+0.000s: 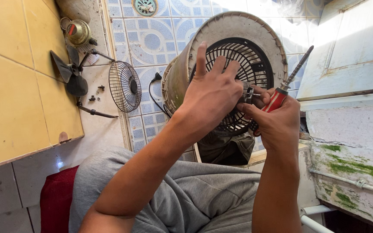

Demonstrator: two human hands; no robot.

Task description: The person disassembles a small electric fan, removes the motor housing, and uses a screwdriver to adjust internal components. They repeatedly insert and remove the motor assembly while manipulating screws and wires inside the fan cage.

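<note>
The person holds a round, dirty cream plastic fan housing with a black grille (238, 43) in front of the knees, tilted so that its open face looks toward the camera. The left hand (210, 97) lies over the middle of this housing, with the fingers (201, 56) stretched up and a little spread across the black ribs. This hand hides the centre of the grille, so what lies under the palm cannot be told. Just to the right of the centre, the thumb and the fingertips of both hands meet at a small grey metal part (249, 92) and seem to pinch it.

The right hand (275, 121) is at the lower right edge of the housing. Its fingers are closed around a screwdriver with a red and black handle (288, 84), and the dark shaft points up and to the right, away from the housing.

Left of the housing, on the patterned blue and white tiled floor (152, 39), stands a small round black wire guard (125, 86). Further left lie a dark fan blade (70, 73), some small screws (96, 92) and a brass-coloured motor (77, 31). A black cable with a plug (154, 86) lies between the wire guard and the housing. Below the housing are the person's grey shorts (186, 194).
</note>
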